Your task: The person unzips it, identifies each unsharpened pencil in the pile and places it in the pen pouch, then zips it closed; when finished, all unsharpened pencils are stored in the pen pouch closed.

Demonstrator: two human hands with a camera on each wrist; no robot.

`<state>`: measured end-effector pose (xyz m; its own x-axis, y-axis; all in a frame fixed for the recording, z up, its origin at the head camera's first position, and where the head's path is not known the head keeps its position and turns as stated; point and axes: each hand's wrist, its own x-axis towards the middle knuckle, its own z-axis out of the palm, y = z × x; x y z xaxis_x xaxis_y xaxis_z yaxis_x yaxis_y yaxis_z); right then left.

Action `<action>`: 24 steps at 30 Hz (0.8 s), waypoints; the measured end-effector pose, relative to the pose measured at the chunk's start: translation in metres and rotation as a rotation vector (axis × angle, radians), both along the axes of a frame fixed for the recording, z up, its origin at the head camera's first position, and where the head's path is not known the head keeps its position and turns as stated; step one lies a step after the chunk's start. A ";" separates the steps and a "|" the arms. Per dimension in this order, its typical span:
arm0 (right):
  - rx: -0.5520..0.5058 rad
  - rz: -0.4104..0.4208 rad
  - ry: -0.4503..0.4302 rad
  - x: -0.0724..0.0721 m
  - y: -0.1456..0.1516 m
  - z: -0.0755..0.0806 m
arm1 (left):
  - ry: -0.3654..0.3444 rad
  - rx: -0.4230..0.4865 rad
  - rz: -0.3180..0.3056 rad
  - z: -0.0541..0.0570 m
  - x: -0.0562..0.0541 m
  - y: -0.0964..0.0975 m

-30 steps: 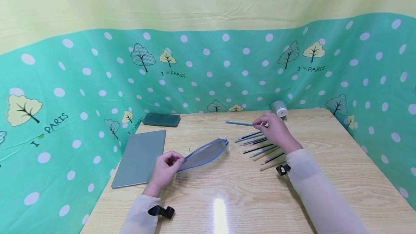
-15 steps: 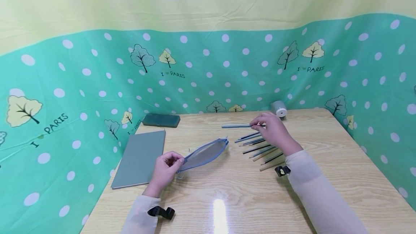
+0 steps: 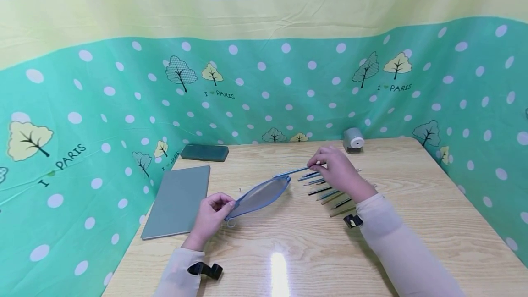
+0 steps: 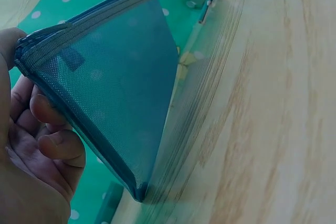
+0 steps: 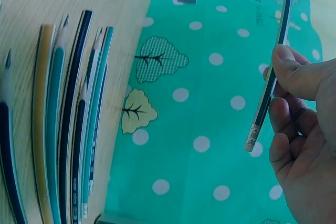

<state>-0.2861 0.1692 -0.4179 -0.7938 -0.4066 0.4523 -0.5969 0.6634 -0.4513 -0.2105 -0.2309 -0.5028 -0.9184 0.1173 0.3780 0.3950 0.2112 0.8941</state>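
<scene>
Pouch of blue mesh with a zippered edge (image 3: pixel 260 196) slants above the wood-grain tabletop (image 3: pixel 321 251), one end pinched in the grip of the left hand (image 3: pixel 209 217), seemingly leaving its top edge reachable. The right hand (image 3: pixel 336 171) pinches a slim striped pencil (image 5: pixel 285 14) near its eraser, so most length projects toward the pouch; contact is unclear. Coloured wooden pencils (image 5: pixel 42 119) lie side by side, probably for easy grasping.

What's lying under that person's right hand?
Several pencils lie on the table below the right hand. In the head view, the hand hides parts of them, so anything it covers completely there cannot be seen.
</scene>
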 end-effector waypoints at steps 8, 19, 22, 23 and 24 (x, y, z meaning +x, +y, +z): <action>0.037 0.036 0.039 0.005 -0.013 -0.002 | -0.045 0.018 -0.024 0.000 0.001 0.002; 0.029 0.120 0.041 0.011 -0.029 -0.007 | -0.079 0.043 -0.037 0.000 0.003 0.006; 0.034 0.130 0.053 0.013 -0.032 -0.007 | -0.081 0.040 -0.038 0.000 0.003 0.007; 0.036 0.132 0.054 0.014 -0.033 -0.008 | -0.081 0.039 -0.038 0.000 0.003 0.008; 0.038 0.132 0.055 0.014 -0.034 -0.008 | -0.082 0.041 -0.039 0.001 0.003 0.008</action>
<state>-0.2725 0.1353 -0.4264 -0.7063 -0.5236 0.4764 -0.7037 0.5929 -0.3915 -0.2075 -0.2230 -0.5023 -0.9414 0.1396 0.3071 0.3274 0.1591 0.9314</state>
